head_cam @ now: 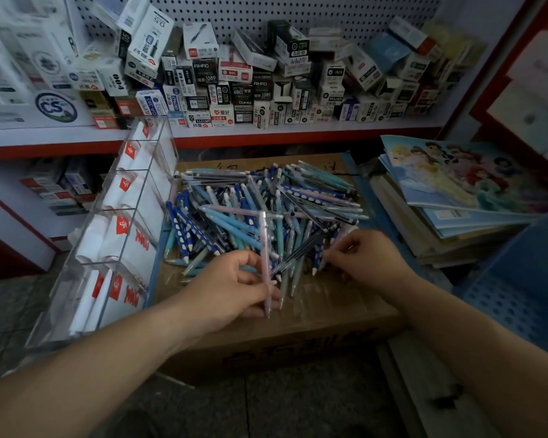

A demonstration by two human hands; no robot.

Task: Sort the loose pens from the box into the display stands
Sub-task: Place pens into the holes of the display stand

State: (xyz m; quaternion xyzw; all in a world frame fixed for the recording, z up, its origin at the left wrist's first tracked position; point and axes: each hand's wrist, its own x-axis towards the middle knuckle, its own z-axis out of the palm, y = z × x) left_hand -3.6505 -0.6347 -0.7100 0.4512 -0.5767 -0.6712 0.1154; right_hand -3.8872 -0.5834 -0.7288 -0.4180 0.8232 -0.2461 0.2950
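A heap of loose pens (pixel 266 210), blue, teal, pink and dark, lies on top of a brown cardboard box (pixel 314 317). My left hand (pixel 231 289) holds a pale pink pen (pixel 264 248) upright at the heap's near edge, fingers curled round its lower part. My right hand (pixel 364 257) reaches into the heap's right near corner, its fingertips pinching at a pale pen there; which one is hard to tell. A clear acrylic display stand (pixel 108 235) with several compartments and red-and-white card inserts leans to the left of the box.
A shelf (pixel 298 131) behind the box carries many small pen cartons below a pegboard. A stack of notebooks (pixel 456 200) with cartoon covers sits right of the box. A blue perforated basket (pixel 519 295) is at the right. Grey floor lies below.
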